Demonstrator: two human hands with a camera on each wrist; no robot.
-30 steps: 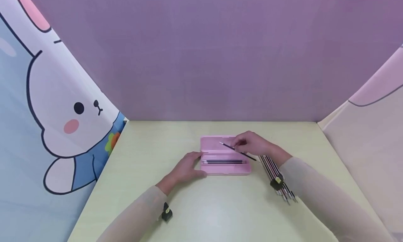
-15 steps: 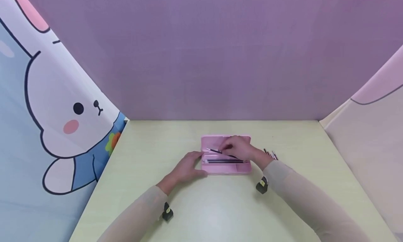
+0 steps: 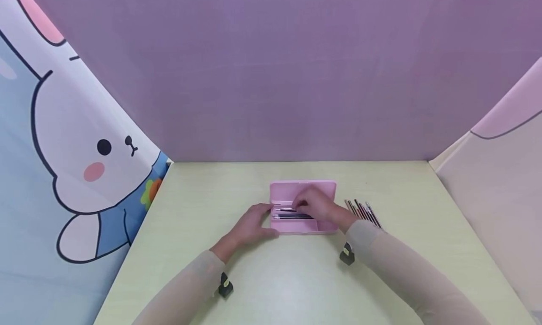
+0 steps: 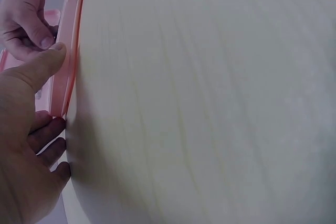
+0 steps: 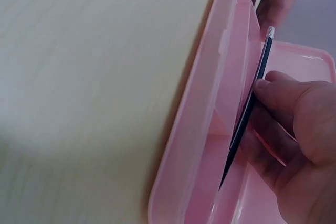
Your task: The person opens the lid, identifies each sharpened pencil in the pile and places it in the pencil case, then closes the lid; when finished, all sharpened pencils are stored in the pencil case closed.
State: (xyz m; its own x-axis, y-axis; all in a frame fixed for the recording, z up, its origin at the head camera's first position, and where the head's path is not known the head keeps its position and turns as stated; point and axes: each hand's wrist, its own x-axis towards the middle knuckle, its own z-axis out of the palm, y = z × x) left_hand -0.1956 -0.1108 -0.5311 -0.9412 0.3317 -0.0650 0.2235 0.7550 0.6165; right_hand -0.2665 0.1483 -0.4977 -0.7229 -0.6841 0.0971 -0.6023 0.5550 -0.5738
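1. I am holding a dark pencil (image 5: 247, 111) in my right hand (image 3: 316, 206), my thumb and fingers pinching its shaft, and it is lying low inside the tray of the open pink pencil case (image 3: 296, 226).
2. In the right wrist view the pencil is slanting along the tray wall, its silver-capped end pointing toward the far end of the case, where fingers of my left hand show.
3. From the head view, other dark pencils (image 3: 292, 216) are lying lengthwise in the tray, just under my right hand's fingers.
4. The case is sitting near the middle of the pale green table (image 3: 271, 287), its lid (image 3: 281, 191) folded open toward the back wall.
5. My left hand (image 3: 251, 226) is gripping the left end of the case, thumb curled against its near rim and fingers against the end, as the left wrist view shows.
6. A row of loose pencils (image 3: 364, 213) is lying on the table just to the right of the case, beside my right wrist.
7. A purple backdrop (image 3: 271, 71) is standing behind the table, and a cloth with a cartoon rabbit (image 3: 80, 151) is hanging along the left side.
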